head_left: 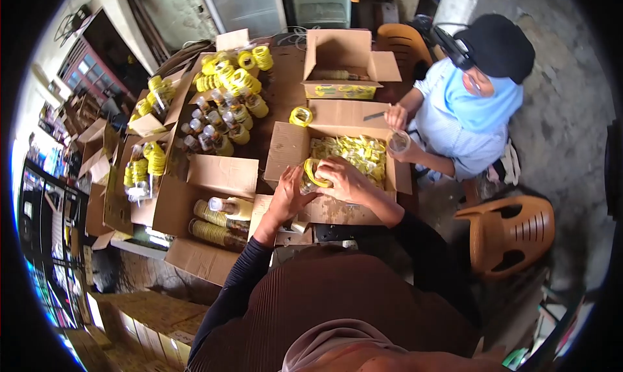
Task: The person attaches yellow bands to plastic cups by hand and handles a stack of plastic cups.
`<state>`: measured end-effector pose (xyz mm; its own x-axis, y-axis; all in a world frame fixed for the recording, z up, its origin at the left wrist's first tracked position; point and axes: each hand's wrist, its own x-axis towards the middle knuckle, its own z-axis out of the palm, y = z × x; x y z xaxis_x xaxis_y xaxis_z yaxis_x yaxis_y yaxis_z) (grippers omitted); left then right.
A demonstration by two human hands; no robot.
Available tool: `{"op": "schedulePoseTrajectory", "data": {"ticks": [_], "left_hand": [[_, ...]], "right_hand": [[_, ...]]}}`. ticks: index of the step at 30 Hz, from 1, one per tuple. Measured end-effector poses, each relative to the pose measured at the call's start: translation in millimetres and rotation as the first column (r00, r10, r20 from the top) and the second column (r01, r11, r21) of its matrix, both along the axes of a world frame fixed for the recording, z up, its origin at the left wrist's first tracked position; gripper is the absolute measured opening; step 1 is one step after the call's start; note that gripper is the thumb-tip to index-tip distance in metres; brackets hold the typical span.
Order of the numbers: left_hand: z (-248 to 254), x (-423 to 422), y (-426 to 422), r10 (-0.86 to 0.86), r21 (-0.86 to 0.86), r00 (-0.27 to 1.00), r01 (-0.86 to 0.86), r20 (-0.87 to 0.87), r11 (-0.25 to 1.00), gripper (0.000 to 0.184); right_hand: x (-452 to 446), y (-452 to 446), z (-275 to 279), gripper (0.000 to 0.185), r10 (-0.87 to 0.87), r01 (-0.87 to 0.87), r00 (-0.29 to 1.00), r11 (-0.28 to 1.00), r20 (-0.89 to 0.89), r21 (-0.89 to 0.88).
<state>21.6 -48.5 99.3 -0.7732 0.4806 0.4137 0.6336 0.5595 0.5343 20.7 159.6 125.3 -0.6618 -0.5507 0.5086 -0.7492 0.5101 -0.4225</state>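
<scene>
Both of my hands are closed round a clear container with a yellow rim [314,175], over the near edge of an open cardboard box. My left hand [289,193] wraps its left side. From the right, the fingers of my right hand [345,179] press at the yellow rim and cover part of it. Beneath and beyond my hands, the cardboard box [289,153] holds a loose heap of yellow strips [357,153]. A yellow ring-shaped bundle [300,116] lies by the far left corner of this box. The container's contents are hard to make out.
Across the box, a co-worker [477,112] holds a dark flat blade [374,116] and a clear cup [398,141]. Packed clear containers [214,125] and yellow rings [227,77] stand at left. Another open box [337,54] sits behind; an orange chair [509,236] is at right.
</scene>
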Motion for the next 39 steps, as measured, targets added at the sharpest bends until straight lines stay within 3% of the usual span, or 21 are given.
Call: {"op": "schedulePoseTrajectory", "data": {"ticks": [1,3,4,6,7,8,10,14,16,18,20,22,24,26,27,32,34,37,39], "left_hand": [[3.7,-0.7,5.5,-0.065,0.056,0.996,0.062,0.057,0.997,0.078],[10.4,3.8,14.8,-0.106,0.103,0.977,0.088,0.187,0.991,0.076],[4.1,4.3,16.6,-0.130,0.101,0.973,0.112,0.192,0.989,0.076],[-11.2,2.5,20.1,-0.142,0.084,0.984,0.133,0.109,0.988,0.073],[-14.8,3.6,23.1,-0.177,0.105,0.979,0.167,0.096,0.980,0.072],[-18.4,4.8,26.0,-0.189,0.105,0.977,0.178,0.098,0.978,0.072],[-6.5,11.1,36.0,-0.331,0.179,0.927,0.300,0.178,0.937,0.075],[4.8,23.6,47.7,-0.359,0.138,0.905,0.335,0.227,0.932,0.072],[3.7,23.5,46.1,-0.348,0.120,0.911,0.329,0.220,0.937,0.077],[8.5,26.2,42.3,-0.382,0.272,0.758,0.275,0.528,0.922,0.085],[8.3,26.0,39.9,-0.365,0.202,0.800,0.305,0.476,0.931,0.088],[0.9,22.9,38.8,-0.488,0.372,0.660,0.322,0.571,0.871,0.087],[0.4,26.4,37.7,-0.514,0.359,0.666,0.371,0.540,0.857,0.082],[3.1,34.5,39.6,-0.535,0.486,0.346,0.225,0.771,0.845,0.064],[10.7,38.7,41.3,-0.486,0.451,0.332,0.182,0.808,0.874,0.057],[-11.0,45.4,37.6,-0.498,0.436,0.472,0.242,0.728,0.867,0.055],[-10.6,49.9,39.9,-0.471,0.418,0.534,0.226,0.702,0.880,0.054],[-8.5,60.0,48.7,-0.343,0.318,0.767,0.191,0.543,0.929,0.048],[-10.2,63.0,54.5,-0.240,0.241,0.816,0.128,0.526,0.962,0.048]], "right_hand": [[8.1,5.2,6.7,0.028,-0.030,0.030,1.000,1.000,0.003,-0.005],[20.4,20.0,17.8,0.028,0.054,-0.021,0.947,0.994,0.316,-0.107],[26.0,27.7,18.4,0.026,0.121,-0.024,0.927,0.963,0.354,-0.268],[31.7,42.1,12.5,0.026,0.001,0.143,0.909,0.938,0.416,-0.315],[34.2,47.2,10.4,0.026,-0.133,0.230,0.933,0.936,0.334,-0.268],[38.1,50.0,8.1,0.026,-0.144,0.241,0.931,0.933,0.336,-0.268],[45.5,51.9,9.7,0.029,-0.329,0.335,0.916,0.942,0.229,0.015],[49.0,47.8,-6.5,0.033,-0.363,0.352,0.929,0.925,0.065,0.143],[49.0,48.1,-4.8,0.029,-0.357,0.338,0.929,0.927,0.102,0.164],[47.5,48.2,-4.0,0.025,-0.280,0.266,0.956,0.953,0.087,0.145],[48.6,45.1,-1.0,0.024,-0.223,0.206,0.969,0.967,0.105,0.151],[48.9,42.0,1.0,0.024,-0.164,0.145,0.979,0.977,0.121,0.155],[48.9,39.9,0.4,0.025,-0.047,0.041,0.994,0.998,0.098,0.056],[44.3,40.7,-4.3,0.026,-0.042,0.036,0.995,0.997,0.093,0.063],[41.5,43.1,-5.6,0.027,-0.014,0.004,0.996,0.994,0.092,0.108],[32.6,52.3,-18.8,0.027,0.141,-0.160,0.984,0.969,0.111,0.187],[28.2,53.2,-33.0,0.024,0.175,-0.189,0.968,0.980,0.181,0.066],[21.8,54.5,-47.2,0.021,0.153,-0.165,0.961,0.986,0.229,0.035],[19.6,52.1,-53.1,0.022,0.125,-0.132,0.944,0.991,0.304,0.000]]}}
